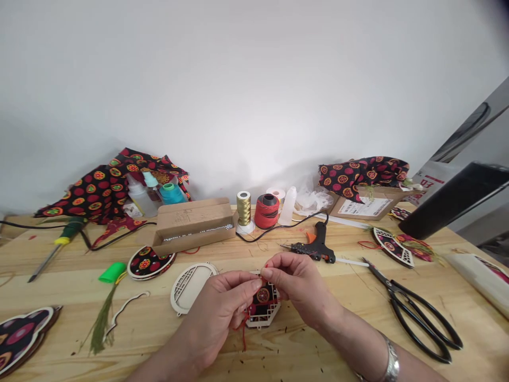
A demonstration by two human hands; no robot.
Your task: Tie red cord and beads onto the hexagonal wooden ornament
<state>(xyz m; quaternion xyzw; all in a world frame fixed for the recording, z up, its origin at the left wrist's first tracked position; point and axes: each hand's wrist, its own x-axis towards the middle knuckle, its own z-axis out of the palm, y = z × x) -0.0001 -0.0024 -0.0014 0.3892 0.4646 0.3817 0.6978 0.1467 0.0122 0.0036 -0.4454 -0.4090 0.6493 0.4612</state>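
Both hands meet at the middle of the bench, over an octagonal wooden lattice ornament (268,319) backed with dark patterned fabric. Thumb and fingers of my left hand (217,310) are closed in a pinch on a red cord (244,339), whose end hangs below them. My right hand (300,289) pinches the same red cord close to the left fingertips. The fingers partly cover the ornament, so I cannot tell whether either hand also grips its edge. Left of it, partly behind my left hand, lies a round wooden lattice frame (181,286).
Large black scissors (421,318) and a glue gun (316,244) lie at the right. Behind stand a cardboard box (193,220), gold thread (244,208) and red thread (267,211). Leftward are a screwdriver (59,244), a green tassel (104,323) and a round fabric ornament (149,262).
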